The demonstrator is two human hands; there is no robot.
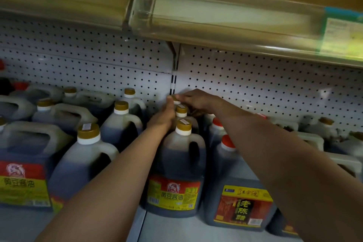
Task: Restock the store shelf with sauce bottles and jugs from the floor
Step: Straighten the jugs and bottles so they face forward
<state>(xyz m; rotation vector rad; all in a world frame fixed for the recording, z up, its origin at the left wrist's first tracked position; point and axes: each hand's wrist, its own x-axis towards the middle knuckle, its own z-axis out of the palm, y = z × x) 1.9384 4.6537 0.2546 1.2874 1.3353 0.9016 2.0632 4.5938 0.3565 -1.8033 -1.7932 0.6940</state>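
A row of dark soy sauce jugs with gold caps runs back along the shelf (169, 228): a front jug (176, 165), a middle jug (181, 111) and a rear jug (176, 101) against the pegboard. Both my arms reach over the row to the rear jug. My left hand (164, 117) grips its neck from the left side. My right hand (195, 100) comes in from the right, its fingertips pinching the cap. Most of the rear jug is hidden behind my hands and the jugs in front.
More gold-capped jugs (88, 161) fill the shelf to the left. Red-capped vinegar jugs (240, 196) stand right of the row, with white-handled jugs (314, 135) further right. The upper shelf's edge (225, 25) hangs low overhead. The white pegboard (275, 84) closes the back.
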